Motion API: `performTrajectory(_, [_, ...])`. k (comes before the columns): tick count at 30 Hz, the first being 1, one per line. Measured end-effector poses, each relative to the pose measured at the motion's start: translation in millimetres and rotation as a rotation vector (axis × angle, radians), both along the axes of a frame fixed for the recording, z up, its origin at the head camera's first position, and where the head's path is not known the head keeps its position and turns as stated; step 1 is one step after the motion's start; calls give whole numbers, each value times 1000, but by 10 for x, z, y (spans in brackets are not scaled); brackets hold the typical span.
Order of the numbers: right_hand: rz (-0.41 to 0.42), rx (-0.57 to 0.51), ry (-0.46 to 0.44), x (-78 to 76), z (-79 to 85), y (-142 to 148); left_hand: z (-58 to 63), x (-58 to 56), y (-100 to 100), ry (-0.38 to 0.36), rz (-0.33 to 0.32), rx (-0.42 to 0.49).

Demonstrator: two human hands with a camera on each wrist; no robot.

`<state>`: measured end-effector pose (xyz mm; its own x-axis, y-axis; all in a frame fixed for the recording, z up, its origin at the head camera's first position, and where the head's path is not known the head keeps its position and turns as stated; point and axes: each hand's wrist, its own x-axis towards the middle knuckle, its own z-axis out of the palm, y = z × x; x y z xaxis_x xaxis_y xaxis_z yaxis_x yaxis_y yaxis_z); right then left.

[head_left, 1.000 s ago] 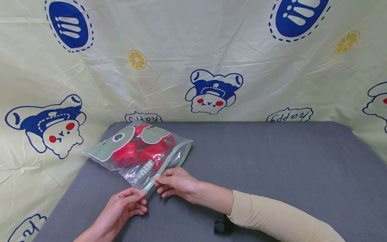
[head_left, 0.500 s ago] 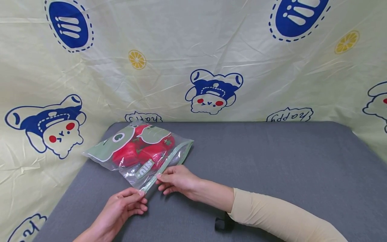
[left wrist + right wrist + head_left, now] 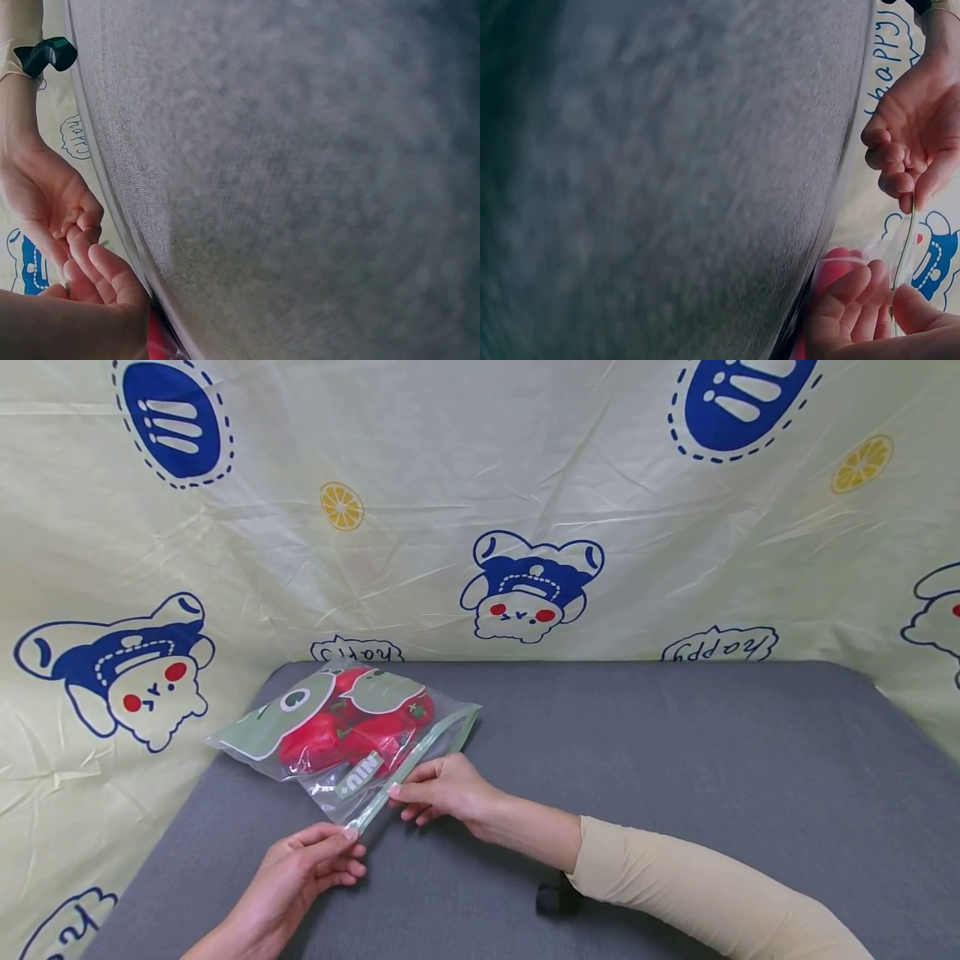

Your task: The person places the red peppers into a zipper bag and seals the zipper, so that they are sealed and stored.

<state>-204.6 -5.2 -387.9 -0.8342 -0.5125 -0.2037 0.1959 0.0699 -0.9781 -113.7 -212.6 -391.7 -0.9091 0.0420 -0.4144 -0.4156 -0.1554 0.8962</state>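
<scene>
A clear zip bag with green printed shapes lies on the left of the grey table, holding several red peppers. Its green-edged mouth slants toward the person. My left hand pinches the near corner of that edge between thumb and forefinger. Farther up the same edge my right hand pinches the zip strip. In the right wrist view the strip runs taut between the two hands. The left wrist view shows both hands close together, with their fingertips partly hidden.
The grey table stretches to the right of the bag. Behind it hangs a pale printed cloth. A black device sits under the right wrist, by the beige sleeve.
My right hand has slid a little up along the bag's edge, away from the left hand. The left hand keeps its hold on the corner, and the bag lies nearly as before.
</scene>
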Motion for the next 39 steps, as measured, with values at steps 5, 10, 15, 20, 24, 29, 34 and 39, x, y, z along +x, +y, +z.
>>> performTrajectory(5, [0,32,38,-13,20,10,14,-9,22,-10,10,-6])
performTrajectory(10, [3,38,43,-10,33,12,32,-15,37,0,4,-5])
performTrajectory(15, [-7,28,33,-18,30,16,24,-5,24,5,-9,3])
performTrajectory(20, [-22,36,30,-44,18,37,17,-2,10,-2,-12,11])
performTrajectory(24, [-29,44,33,-68,14,49,27,-8,21,-17,0,8])
performTrajectory(29, [-31,56,26,-87,16,63,18,-15,19,-26,2,2])
performTrajectory(34, [-28,52,15,-105,13,72,-2,-10,2,-7,-3,-19])
performTrajectory(39, [-26,54,13,-131,4,83,5,-9,14,10,18,-61])
